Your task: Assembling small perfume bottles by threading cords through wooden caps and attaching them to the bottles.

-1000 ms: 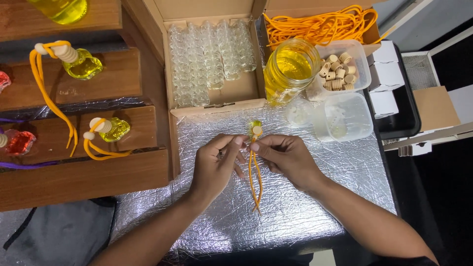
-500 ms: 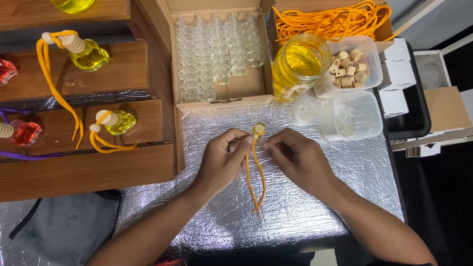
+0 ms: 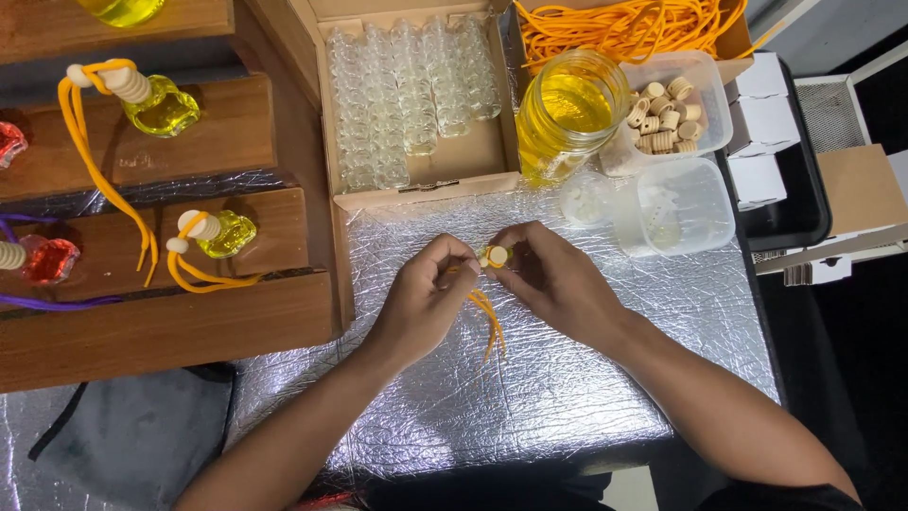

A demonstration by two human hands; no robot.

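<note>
Far ahead I've got a cardboard box of empty glass bottles [image 3: 416, 95], a jar of yellow liquid [image 3: 563, 114] to its right, then a tub of wooden caps [image 3: 673, 99]. Wooden shelves [image 3: 170, 322] sit left. Nothing blocks my hands on the foil mat [image 3: 530, 397]. My left hand [image 3: 426, 298] and right hand [image 3: 558, 279] meet mid-mat, fingertips pinching a small capped bottle [image 3: 494, 256], its orange cord [image 3: 490, 322] hanging toward me.

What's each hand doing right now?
Left hand: pinching the orange cord.
Right hand: pinched on the small bottle.
</note>
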